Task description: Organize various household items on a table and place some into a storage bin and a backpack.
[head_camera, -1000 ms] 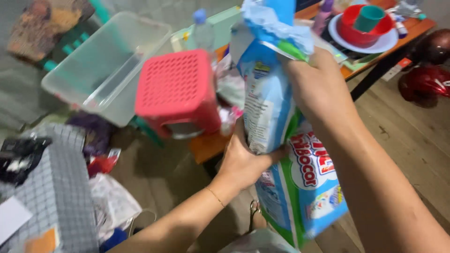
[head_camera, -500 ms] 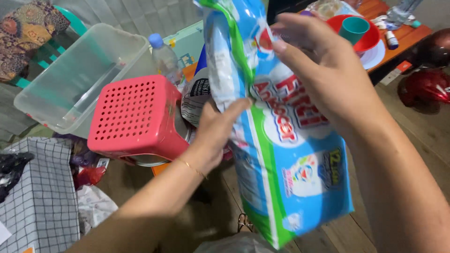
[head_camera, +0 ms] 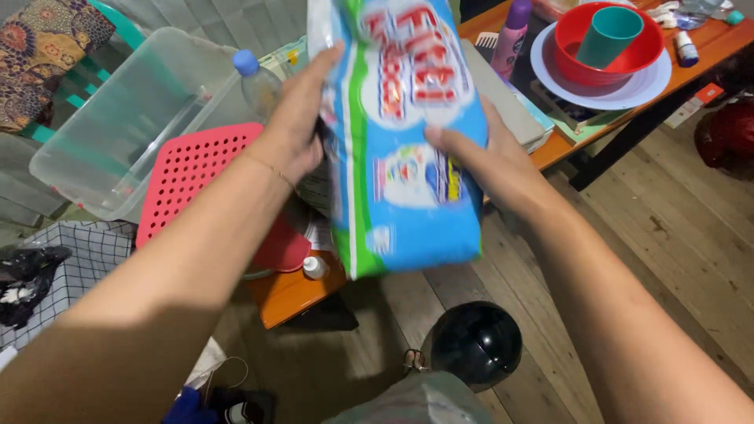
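wooden floorboards (head_camera: 667, 235) run under a cluttered scene, with a low orange table (head_camera: 294, 290) crossing from the lower middle up to the right corner. both hands hold a blue, green and white plastic pack (head_camera: 404, 133) upright in the air, above the table edge and the floor, near the centre of the view. the left hand (head_camera: 294, 129) grips the pack's left side, fingers stretched up along its edge with the thumb hidden behind it. the right hand (head_camera: 479, 153) presses on the pack's right side, thumb lying across the front and the other fingers wrapped behind, out of sight. a thin bracelet (head_camera: 271, 169) sits at the left wrist.

behind the left hand lies a red perforated plastic stool (head_camera: 188, 173), and beyond it a clear storage tub (head_camera: 133, 118) with a clear bottle with a blue cap (head_camera: 255, 78) just beside it. at upper right the table carries a pale plate (head_camera: 605, 90) bearing a red bowl (head_camera: 577, 47), with a teal cup (head_camera: 609, 31) tilted inside the bowl, and a purple bottle (head_camera: 514, 31) near them. a black balloon (head_camera: 475, 341) rests on the floor below the pack. a checked cloth box (head_camera: 78, 259) stands at the left edge.
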